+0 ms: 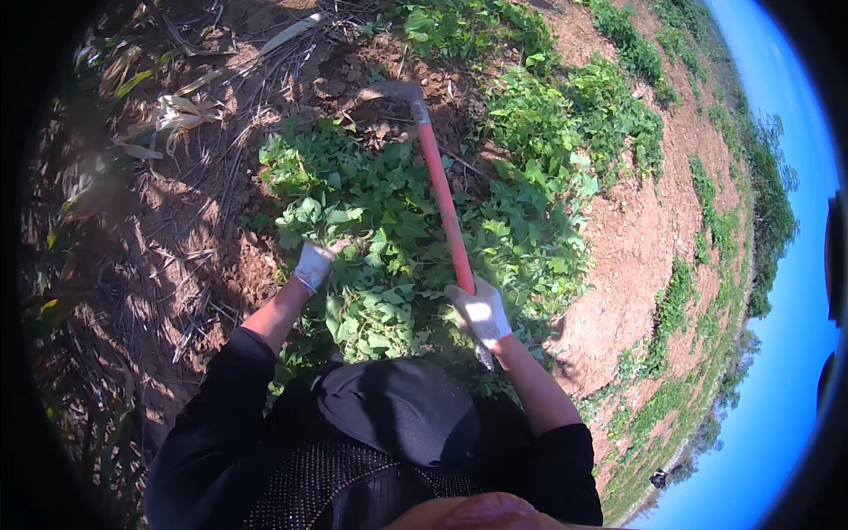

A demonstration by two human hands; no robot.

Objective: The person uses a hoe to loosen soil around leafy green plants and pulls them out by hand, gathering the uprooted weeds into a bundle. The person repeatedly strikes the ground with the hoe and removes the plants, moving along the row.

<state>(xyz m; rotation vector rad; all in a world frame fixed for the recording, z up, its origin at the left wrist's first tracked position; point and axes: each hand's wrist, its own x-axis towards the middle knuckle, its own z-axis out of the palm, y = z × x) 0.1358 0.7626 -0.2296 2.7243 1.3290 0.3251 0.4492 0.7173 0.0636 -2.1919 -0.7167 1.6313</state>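
My right hand (pixel 482 311), in a pale work glove, is wrapped around the red handle (pixel 442 192) of a hoe near its lower end. The hoe's metal head (pixel 391 91) is at the far end, its blade turned left over broken soil. Whether the blade touches the ground is hard to tell. My left hand (pixel 314 264), also gloved, grips leafy green vines (pixel 371 192) at the left side of a dense clump; leaves partly hide its fingertips. These vines spread beneath the handle and close to my knees.
Dry stalks and husks (pixel 182 116) litter the brown soil on the left. More vine rows (pixel 563 112) grow ahead and to the right, with bare reddish soil (pixel 636 265) between them. Trees (pixel 768 218) line the field's far edge. A small dark figure or object (pixel 658 478) is distant at lower right.
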